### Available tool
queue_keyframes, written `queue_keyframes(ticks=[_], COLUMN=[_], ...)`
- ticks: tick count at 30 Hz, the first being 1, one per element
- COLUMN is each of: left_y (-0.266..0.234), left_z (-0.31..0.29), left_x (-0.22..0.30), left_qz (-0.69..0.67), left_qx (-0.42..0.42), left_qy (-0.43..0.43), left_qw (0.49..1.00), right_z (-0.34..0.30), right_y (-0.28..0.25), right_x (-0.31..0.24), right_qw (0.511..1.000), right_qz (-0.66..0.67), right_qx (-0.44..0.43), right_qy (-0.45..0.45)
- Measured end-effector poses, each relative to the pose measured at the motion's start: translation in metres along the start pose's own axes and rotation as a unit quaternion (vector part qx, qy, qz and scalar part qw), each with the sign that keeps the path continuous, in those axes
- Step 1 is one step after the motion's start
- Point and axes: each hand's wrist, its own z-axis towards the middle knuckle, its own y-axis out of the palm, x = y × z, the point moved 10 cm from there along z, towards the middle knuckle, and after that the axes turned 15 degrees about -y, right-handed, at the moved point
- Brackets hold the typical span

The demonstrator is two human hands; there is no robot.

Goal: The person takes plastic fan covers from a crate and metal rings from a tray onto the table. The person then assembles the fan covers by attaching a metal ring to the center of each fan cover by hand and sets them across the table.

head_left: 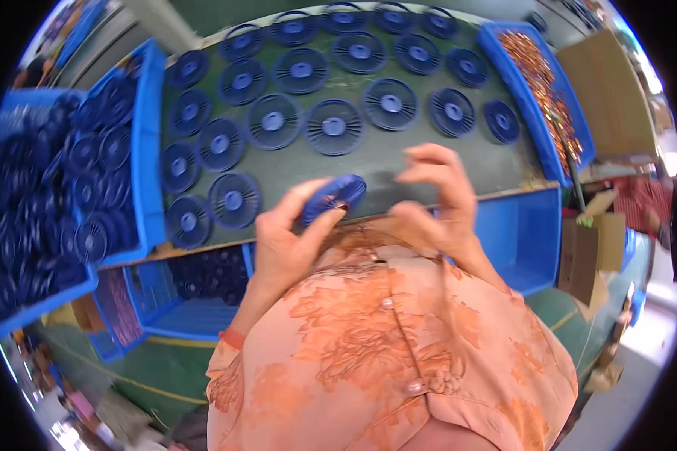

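My left hand (284,237) pinches a round blue plastic fan grille (344,194) by its edge, thumb on the near side, tilted up above the table's front edge. To its right, my right hand (447,199) is raised with fingers curled but apart; I see nothing in it, and its fingertips are a little blurred. Beyond both hands, several similar blue grilles (335,128) lie spaced in rows on the dark green tabletop (489,164).
At the left stand blue crates (149,150) heaped with more grilles. A blue tray (530,98) of small copper-coloured parts sits at the far right, beside cardboard (605,94). Below the table edge are a blue bin (523,233) and another crate (192,319). A person in red (630,203) is farther right.
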Motion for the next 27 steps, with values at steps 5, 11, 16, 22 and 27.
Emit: queue_keyframes(ticks=[5,11,16,22,27], left_y=[-0.015,-0.023,-0.113,-0.231,-0.227], left_z=[-0.038,-0.029,-0.071,-0.143,-0.144], left_x=[-0.003,-0.027,0.108,0.237,0.293], left_qz=[0.407,0.387,0.229,0.131,0.199], left_qx=[0.148,0.182,0.335,0.507,0.319], left_qy=[0.227,0.187,0.257,0.405,0.518], left_qw=[0.872,0.884,0.877,0.750,0.768], right_z=[-0.034,-0.033,0.089,0.221,0.254], right_y=[-0.026,-0.030,-0.064,-0.079,-0.077], right_x=[0.042,0.036,0.006,-0.113,-0.186], right_qw=[0.975,0.965,0.996,0.930,0.934], right_qz=[-0.182,-0.250,-0.057,0.020,0.027], right_qx=[0.023,-0.045,0.061,0.144,0.061], right_qy=[0.124,0.068,-0.040,-0.336,-0.351])
